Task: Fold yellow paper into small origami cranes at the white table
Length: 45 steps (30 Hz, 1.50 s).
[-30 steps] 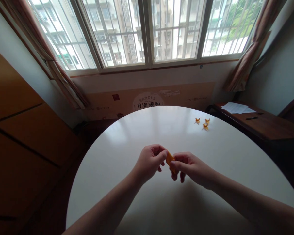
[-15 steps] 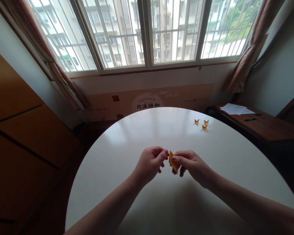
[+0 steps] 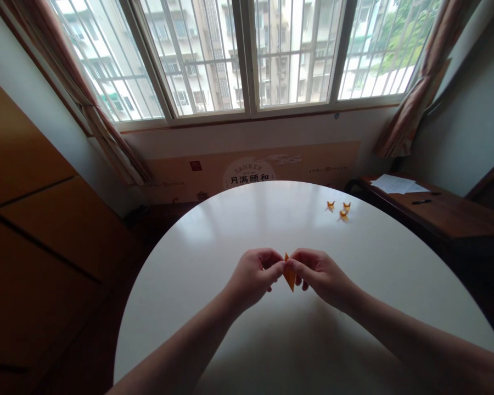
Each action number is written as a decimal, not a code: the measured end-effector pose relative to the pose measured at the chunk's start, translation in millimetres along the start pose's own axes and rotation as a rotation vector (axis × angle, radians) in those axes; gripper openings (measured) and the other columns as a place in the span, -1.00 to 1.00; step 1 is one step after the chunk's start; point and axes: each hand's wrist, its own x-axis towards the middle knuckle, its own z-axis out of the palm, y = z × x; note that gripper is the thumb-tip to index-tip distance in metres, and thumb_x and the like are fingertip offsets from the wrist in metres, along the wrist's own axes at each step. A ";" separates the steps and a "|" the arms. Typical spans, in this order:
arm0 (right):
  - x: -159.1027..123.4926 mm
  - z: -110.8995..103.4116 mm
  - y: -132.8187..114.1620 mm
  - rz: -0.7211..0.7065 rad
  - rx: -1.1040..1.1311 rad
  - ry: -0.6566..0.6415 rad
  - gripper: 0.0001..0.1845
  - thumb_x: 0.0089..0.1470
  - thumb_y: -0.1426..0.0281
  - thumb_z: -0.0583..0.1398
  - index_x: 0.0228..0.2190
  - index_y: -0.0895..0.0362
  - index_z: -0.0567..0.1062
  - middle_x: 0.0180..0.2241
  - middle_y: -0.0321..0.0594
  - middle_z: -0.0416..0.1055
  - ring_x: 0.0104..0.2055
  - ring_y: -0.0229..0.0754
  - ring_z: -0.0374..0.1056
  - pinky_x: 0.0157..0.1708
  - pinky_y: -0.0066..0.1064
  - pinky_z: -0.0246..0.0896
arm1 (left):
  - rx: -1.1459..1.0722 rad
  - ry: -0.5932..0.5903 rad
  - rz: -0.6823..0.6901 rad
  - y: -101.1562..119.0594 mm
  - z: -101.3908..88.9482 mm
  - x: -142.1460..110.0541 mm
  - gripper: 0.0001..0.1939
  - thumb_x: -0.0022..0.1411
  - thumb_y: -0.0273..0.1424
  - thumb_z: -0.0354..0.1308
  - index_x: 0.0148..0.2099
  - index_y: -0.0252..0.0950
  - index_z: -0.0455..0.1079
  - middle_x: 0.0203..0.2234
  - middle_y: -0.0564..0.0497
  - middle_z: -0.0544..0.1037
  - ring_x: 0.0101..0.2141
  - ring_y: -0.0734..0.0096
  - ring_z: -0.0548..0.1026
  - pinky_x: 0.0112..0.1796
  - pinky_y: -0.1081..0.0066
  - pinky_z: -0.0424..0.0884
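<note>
I have the left hand [image 3: 255,278] and right hand [image 3: 324,274] pinching a folded orange paper [image 3: 291,280], three origami birds [image 3: 343,215] far right.

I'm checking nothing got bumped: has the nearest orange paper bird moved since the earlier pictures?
No. The nearest orange paper bird sits at the same place against the rim of the white table.

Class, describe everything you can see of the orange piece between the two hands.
The orange piece looks like folded paper, small and slim, with pointed ends: a short tip shows above the thumbs, and a longer tapering part shows below them in the picture. The left hand and right hand meet at its upper part, their thumbs hiding some of it. It appears held above the white table. Its individual folds are too small to make out.
</note>
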 end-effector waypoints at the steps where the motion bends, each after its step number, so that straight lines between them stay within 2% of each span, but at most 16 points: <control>1: 0.6 -0.8 0.5 -0.001 0.011 0.003 -0.64 0.15 0.12 0.22 -0.40 0.20 0.50 -0.51 -0.24 0.43 -0.52 -0.29 0.31 -0.56 -0.50 0.23 | 0.017 -0.001 0.006 -0.3 -0.1 -0.2 -0.75 0.18 -0.26 0.19 -0.35 -0.38 0.48 -0.56 0.01 0.48 -0.59 0.52 0.39 -0.65 0.57 0.32; 10: -0.1 -2.5 1.6 0.025 0.133 0.081 -0.67 0.08 0.16 0.28 -0.48 0.17 0.43 -0.59 -0.34 0.34 -0.59 -0.33 0.24 -0.62 -0.50 0.19 | 0.045 0.007 0.000 -3.0 2.1 -0.6 -0.72 0.21 -0.23 0.16 -0.28 -0.38 0.50 -0.52 -0.03 0.51 -0.56 0.48 0.42 -0.64 0.56 0.32; 17: 1.5 0.2 -2.3 0.057 0.139 0.041 -0.64 0.01 0.12 0.32 -0.41 0.19 0.48 -0.53 -0.29 0.40 -0.54 -0.31 0.25 -0.63 -0.51 0.17 | 0.065 -0.008 0.015 -2.8 1.7 -2.3 -0.74 0.21 -0.26 0.16 -0.31 -0.37 0.51 -0.55 -0.01 0.50 -0.58 0.50 0.40 -0.63 0.56 0.31; 21: 1.9 -2.1 -2.4 0.052 0.185 0.028 -0.67 0.01 0.17 0.33 -0.46 0.20 0.47 -0.57 -0.30 0.39 -0.56 -0.31 0.25 -0.62 -0.50 0.17 | 0.109 -0.005 0.028 -1.6 3.0 -2.5 -0.72 0.21 -0.24 0.17 -0.31 -0.37 0.54 -0.55 -0.03 0.52 -0.56 0.48 0.42 -0.60 0.56 0.33; 27: 0.1 -2.6 -3.3 0.026 0.189 0.051 -0.74 0.02 0.25 0.32 -0.49 0.19 0.47 -0.58 -0.27 0.43 -0.57 -0.30 0.27 -0.57 -0.47 0.15 | -0.069 -0.055 -0.035 -3.5 5.5 -0.2 -0.64 0.13 -0.15 0.25 -0.31 -0.42 0.52 -0.58 -0.02 0.49 -0.58 0.48 0.40 -0.64 0.55 0.34; 33: -2.6 -1.0 -3.0 -0.008 0.169 0.095 -0.75 0.05 0.25 0.29 -0.47 0.18 0.47 -0.57 -0.27 0.44 -0.56 -0.28 0.28 -0.56 -0.45 0.18 | -0.080 -0.046 -0.050 -0.9 6.3 -0.1 -0.78 0.10 -0.30 0.21 -0.37 -0.40 0.46 -0.59 0.02 0.46 -0.59 0.52 0.39 -0.65 0.57 0.33; 39: -1.7 -6.1 -5.9 -0.021 0.175 0.145 -0.72 0.06 0.20 0.29 -0.46 0.16 0.45 -0.56 -0.26 0.46 -0.56 -0.27 0.30 -0.59 -0.46 0.18 | -0.020 -0.064 -0.035 2.0 7.6 -2.2 -0.82 0.13 -0.34 0.15 -0.38 -0.37 0.44 -0.57 0.04 0.44 -0.59 0.54 0.38 -0.64 0.58 0.33; 42: 1.6 -11.6 -9.1 -0.029 0.190 0.201 -0.70 0.05 0.18 0.31 -0.46 0.16 0.44 -0.57 -0.27 0.45 -0.57 -0.28 0.30 -0.61 -0.47 0.18 | -0.024 -0.029 -0.002 0.0 8.1 -3.0 -0.86 0.12 -0.38 0.14 -0.38 -0.37 0.42 -0.58 0.06 0.42 -0.61 0.57 0.35 -0.64 0.58 0.34; 45: 4.0 -14.3 -9.7 -0.028 0.192 0.226 -0.69 0.04 0.17 0.31 -0.46 0.16 0.44 -0.56 -0.27 0.44 -0.56 -0.28 0.30 -0.61 -0.48 0.19 | -0.067 0.014 0.002 -1.0 7.6 -3.0 -0.83 0.16 -0.34 0.14 -0.34 -0.37 0.42 -0.60 0.07 0.40 -0.59 0.53 0.37 -0.64 0.57 0.35</control>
